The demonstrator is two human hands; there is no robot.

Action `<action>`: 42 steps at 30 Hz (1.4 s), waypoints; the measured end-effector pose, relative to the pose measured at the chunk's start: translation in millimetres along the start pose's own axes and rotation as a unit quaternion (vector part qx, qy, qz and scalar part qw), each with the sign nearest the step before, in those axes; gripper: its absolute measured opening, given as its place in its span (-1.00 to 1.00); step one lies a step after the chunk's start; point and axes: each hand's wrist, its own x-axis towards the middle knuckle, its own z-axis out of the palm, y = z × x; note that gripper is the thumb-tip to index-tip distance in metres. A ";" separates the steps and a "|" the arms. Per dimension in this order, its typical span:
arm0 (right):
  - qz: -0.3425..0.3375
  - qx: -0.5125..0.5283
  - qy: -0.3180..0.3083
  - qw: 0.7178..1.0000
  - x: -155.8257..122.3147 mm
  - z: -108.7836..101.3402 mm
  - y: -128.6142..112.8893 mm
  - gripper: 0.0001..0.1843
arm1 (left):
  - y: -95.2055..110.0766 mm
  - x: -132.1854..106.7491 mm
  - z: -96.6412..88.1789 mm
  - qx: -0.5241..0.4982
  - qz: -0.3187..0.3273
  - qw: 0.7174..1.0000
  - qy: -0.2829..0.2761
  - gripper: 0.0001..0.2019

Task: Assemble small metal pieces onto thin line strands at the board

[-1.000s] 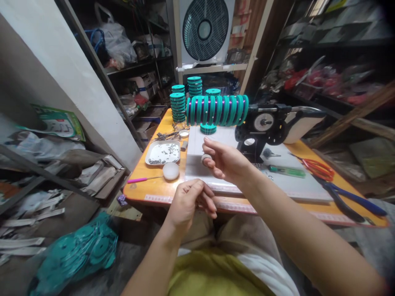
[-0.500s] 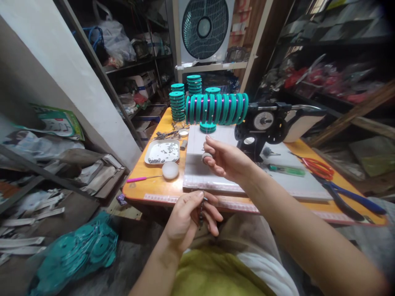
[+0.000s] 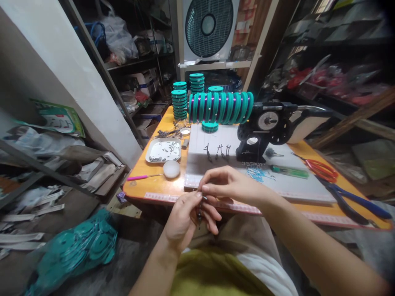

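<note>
My left hand (image 3: 187,220) is closed at the table's near edge, pinching a small dark metal piece (image 3: 199,213) that hangs between its fingers. My right hand (image 3: 230,186) is closed too, its fingertips meeting the left hand's at that piece; what it pinches is too small to name. Behind them lies a white board (image 3: 200,162) with three small dark hooks (image 3: 217,151) on it. A row of teal spools wound with purple line (image 3: 220,107) sits on a black winder (image 3: 265,127).
Stacks of teal spools (image 3: 180,103) stand at the back of the orange table (image 3: 145,187). A metal tray of small parts (image 3: 163,150), a white round pad (image 3: 171,169), a pink-handled tool (image 3: 142,178), red scissors (image 3: 319,168) and blue pliers (image 3: 354,197) lie there. Teal discs (image 3: 77,250) lie on the floor.
My right hand has come down from above the white board to meet my left hand at the table edge. The three hooks on the board now show.
</note>
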 end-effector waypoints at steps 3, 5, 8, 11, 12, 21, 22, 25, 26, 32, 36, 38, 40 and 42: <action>-0.015 -0.017 0.014 1.000 -5.3 5.3 4.6 -0.70 | -1.7 3.2 -1.6 -0.004 -0.011 1.000 -0.006 -0.71; -0.024 -0.007 0.013 1.000 -6.9 8.6 5.5 -0.69 | -3.8 5.3 -2.6 -0.014 -0.021 1.000 -0.004 -0.72; -0.028 0.026 0.013 0.999 -8.1 13.1 7.0 -0.68 | -5.7 7.6 -2.8 -0.022 -0.030 0.999 -0.003 -0.72; -0.016 0.074 0.009 0.997 -7.5 16.1 12.2 -0.68 | -5.5 9.1 -0.8 -0.030 -0.033 0.999 -0.006 -0.73; -0.011 0.093 0.005 0.996 -6.8 16.8 14.9 -0.68 | -5.3 9.5 -0.1 -0.036 -0.034 0.999 -0.006 -0.73; 0.010 0.026 0.095 0.995 -6.6 9.4 23.6 -0.66 | -15.6 -1.2 -6.7 -0.036 -0.039 0.998 0.021 -0.67; -0.004 -0.021 0.132 0.991 -6.0 5.6 21.1 -0.66 | -18.4 -4.2 -10.0 -0.033 -0.039 0.998 0.030 -0.68; -0.077 -0.144 0.278 0.947 2.8 -9.2 12.3 -0.62 | -28.7 -12.6 -22.5 -0.010 -0.037 0.998 0.051 -0.63; -0.097 -0.169 0.319 0.928 8.1 -14.4 9.5 -0.60 | -32.5 -14.9 -27.0 0.001 -0.038 0.998 0.054 -0.60; -0.176 -0.297 0.389 0.854 46.6 -31.4 -2.4 -0.68 | -48.6 -28.1 -53.7 0.133 -0.074 0.984 0.088 -0.36; -0.172 -0.337 0.414 0.828 60.5 -30.0 -3.3 -0.71 | -48.5 -37.9 -66.2 0.273 -0.027 0.954 0.117 -0.39; -0.165 -0.338 0.421 0.825 63.0 -29.8 -2.3 -0.72 | -44.8 -42.2 -65.0 0.308 0.003 0.942 0.133 -0.46; -0.161 -0.337 0.427 0.824 64.0 -31.1 -1.4 -0.70 | -38.5 -45.5 -57.7 0.310 0.028 0.937 0.157 -0.49; -0.157 -0.332 0.422 0.829 64.5 -33.1 -1.5 -0.67 | -30.4 -47.1 -46.7 0.311 0.057 0.931 0.184 -0.52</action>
